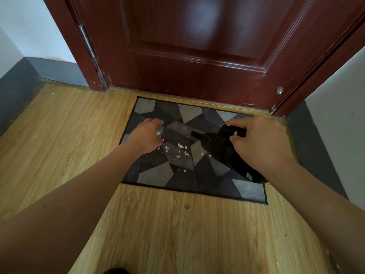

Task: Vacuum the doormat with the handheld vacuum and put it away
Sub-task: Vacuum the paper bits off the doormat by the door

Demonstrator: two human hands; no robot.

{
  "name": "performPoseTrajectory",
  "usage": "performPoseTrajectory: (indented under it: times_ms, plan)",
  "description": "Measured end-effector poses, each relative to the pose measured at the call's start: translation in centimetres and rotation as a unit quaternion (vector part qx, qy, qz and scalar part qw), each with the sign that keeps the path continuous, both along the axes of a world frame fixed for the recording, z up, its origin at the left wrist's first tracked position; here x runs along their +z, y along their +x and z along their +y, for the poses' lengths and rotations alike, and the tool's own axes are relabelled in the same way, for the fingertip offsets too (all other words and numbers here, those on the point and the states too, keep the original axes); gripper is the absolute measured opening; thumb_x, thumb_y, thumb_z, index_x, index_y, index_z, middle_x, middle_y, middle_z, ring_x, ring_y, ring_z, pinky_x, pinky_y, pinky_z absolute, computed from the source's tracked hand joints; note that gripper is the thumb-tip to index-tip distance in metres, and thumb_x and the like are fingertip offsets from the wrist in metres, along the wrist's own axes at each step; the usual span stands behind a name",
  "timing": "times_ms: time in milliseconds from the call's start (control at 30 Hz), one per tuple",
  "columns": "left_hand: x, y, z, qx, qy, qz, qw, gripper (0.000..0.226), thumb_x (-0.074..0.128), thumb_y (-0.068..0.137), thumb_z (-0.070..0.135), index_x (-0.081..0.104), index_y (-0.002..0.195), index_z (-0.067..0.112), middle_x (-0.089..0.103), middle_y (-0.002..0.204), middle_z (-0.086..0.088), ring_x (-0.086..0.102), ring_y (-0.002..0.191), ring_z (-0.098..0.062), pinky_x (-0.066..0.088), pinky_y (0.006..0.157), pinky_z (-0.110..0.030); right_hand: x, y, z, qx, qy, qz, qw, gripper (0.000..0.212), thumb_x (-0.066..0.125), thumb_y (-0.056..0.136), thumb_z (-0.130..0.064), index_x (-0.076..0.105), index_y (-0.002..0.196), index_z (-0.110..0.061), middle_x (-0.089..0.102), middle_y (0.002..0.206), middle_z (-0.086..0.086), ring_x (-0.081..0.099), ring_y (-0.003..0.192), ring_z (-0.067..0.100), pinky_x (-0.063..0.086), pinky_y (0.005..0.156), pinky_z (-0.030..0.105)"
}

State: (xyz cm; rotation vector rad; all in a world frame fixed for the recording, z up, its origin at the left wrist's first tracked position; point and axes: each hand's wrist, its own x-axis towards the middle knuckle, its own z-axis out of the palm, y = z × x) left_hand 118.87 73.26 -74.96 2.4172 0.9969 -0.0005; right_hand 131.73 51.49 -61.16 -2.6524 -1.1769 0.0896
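Along the left edge, a grey skirting [18, 89] runs under a white wall [29, 26] and meets the wooden floor [65, 139], which carries a few pale specks. Next comes the dark red door frame with its metal hinge [87, 41], and beside it the closed door [187, 46], filling the top of the view.

Just in front of the door lies the mat [158, 175], a rectangle of grey, blue and black angular patches with a dark border. The left hand [147, 136] reaches over the mat's left part, fingers curled downward with a white scrap showing at their tips; whether it is pinching that scrap or merely resting over it cannot be told. Just right of that hand, scraps [180, 147] of white paper lie scattered across the middle of the mat.

Further right, the black vacuum [221, 147] lies on the mat's right part, its narrow nozzle pointing left toward the scraps and its rear end reaching toward the near right corner, where a small label shows. The right hand [260, 143] is clasped over the vacuum's top, thumb and fingers wrapped on the body near a small yellow mark; one white scrap clings to the housing between the fingers.

At the door's lower right sits a round metal stop [279, 90]. Beyond it, another white wall [339, 115] with grey skirting closes the right side.
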Motion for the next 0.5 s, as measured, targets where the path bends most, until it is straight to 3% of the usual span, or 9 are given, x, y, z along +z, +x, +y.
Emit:
performPoseTrajectory:
  times_ms: [233,500]
  plan:
    - [0.01,-0.03,-0.08,0.0,-0.003,0.004,1.0,0.068,0.069,0.08,0.02,0.038,0.141,0.018,0.041,0.142,-0.01,0.041,0.13,-0.03,0.038,0.107,-0.042,-0.18,-0.49,0.21,0.006,-0.001,0.015,1.0,0.036,0.06,0.086,-0.022,0.063,0.12,-0.033,0.07,0.108,-0.004,0.064,0.091,0.015,0.044,0.067,0.02]
    - [-0.02,-0.21,0.09,-0.003,-0.009,0.002,1.0,0.068,0.069,0.081,0.021,0.038,0.141,0.017,0.041,0.142,-0.011,0.041,0.13,-0.03,0.037,0.106,-0.041,-0.03,-0.33,0.3,0.004,0.003,0.002,1.0,0.035,0.06,0.084,-0.019,0.066,0.116,-0.032,0.072,0.1,0.0,0.065,0.084,0.019,0.046,0.065,0.023]
